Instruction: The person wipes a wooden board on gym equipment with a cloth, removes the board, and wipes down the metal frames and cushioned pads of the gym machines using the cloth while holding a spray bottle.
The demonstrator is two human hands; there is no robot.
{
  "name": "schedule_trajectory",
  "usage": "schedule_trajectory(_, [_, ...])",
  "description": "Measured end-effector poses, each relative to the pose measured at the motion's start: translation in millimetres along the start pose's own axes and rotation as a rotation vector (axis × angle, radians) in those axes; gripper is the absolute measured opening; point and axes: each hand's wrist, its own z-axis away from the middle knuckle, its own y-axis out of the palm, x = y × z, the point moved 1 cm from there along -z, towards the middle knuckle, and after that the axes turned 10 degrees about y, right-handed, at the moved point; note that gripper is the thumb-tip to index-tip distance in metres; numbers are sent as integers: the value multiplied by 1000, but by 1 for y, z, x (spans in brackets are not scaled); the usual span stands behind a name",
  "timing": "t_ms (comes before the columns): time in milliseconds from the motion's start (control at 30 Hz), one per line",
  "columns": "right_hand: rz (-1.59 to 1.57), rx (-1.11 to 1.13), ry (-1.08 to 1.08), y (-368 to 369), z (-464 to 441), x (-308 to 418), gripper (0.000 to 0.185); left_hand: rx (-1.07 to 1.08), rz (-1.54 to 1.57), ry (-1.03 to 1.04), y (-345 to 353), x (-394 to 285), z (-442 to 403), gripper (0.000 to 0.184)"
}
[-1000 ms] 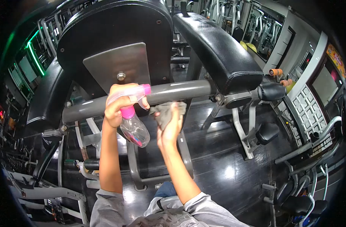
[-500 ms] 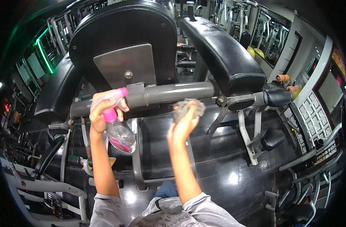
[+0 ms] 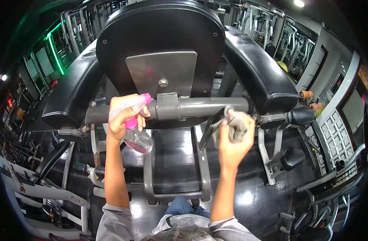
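My left hand (image 3: 123,117) is wrapped round the neck of a clear spray bottle (image 3: 139,141) with a pink trigger head, in front of the left part of a grey metal bar (image 3: 208,106). A crumpled grey cloth (image 3: 237,130) is gripped in my right hand (image 3: 231,150), at the right end of the bar. Whether the cloth touches the bar I cannot tell. Above the bar stands a black backrest (image 3: 160,34) with a metal plate (image 3: 162,72) bolted to it.
Black padded arms flank the backrest, one at left (image 3: 73,88) and one at right (image 3: 262,70). Below the bar is the machine's grey floor frame (image 3: 178,196). Other gym machines stand at both sides, with a mirror at the back right.
My right hand has moved right along the bar with the cloth. My left hand still holds the bottle, first shifting left, then back right. The view has shifted, bringing the backrest nearer the middle.
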Motion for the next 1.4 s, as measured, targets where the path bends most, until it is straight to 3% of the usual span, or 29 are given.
schedule_trajectory(33, [170,-39,-133,1,-13,16,27,-4,5,4,-1,1,0,38])
schedule_trajectory(133, [566,105,-196,20,-30,31,25,3,55,42,-2,0,1,37])
schedule_trajectory(167, [566,108,-203,25,-31,41,25,5,50,34,-2,-2,1,37])
schedule_trajectory(233, [788,301,-247,38,-30,59,24,-2,44,30,-3,-2,1,37])
schedule_trajectory(300, [664,474,-319,57,-23,63,23,22,44,88,-5,2,1,38])
schedule_trajectory(400, [633,541,-404,67,-15,64,24,5,57,90,-6,4,1,38])
schedule_trajectory(500, [496,532,-309,43,-31,49,24,-7,52,74,-7,3,1,39])
schedule_trajectory(767, [691,257,-245,18,-36,41,23,-17,58,105,-8,4,2,38])
schedule_trajectory(967, [452,488,-353,63,3,50,35,-81,96,59,-9,3,5,38])
schedule_trajectory(1033, [382,472,-391,55,-5,41,34,-86,75,66,-8,2,5,39])
schedule_trajectory(1267, [455,355,-100,12,-49,39,22,-51,132,115,-11,5,5,40])
schedule_trajectory(1400, [542,313,-216,21,-41,38,23,-58,123,142,-9,5,5,40])
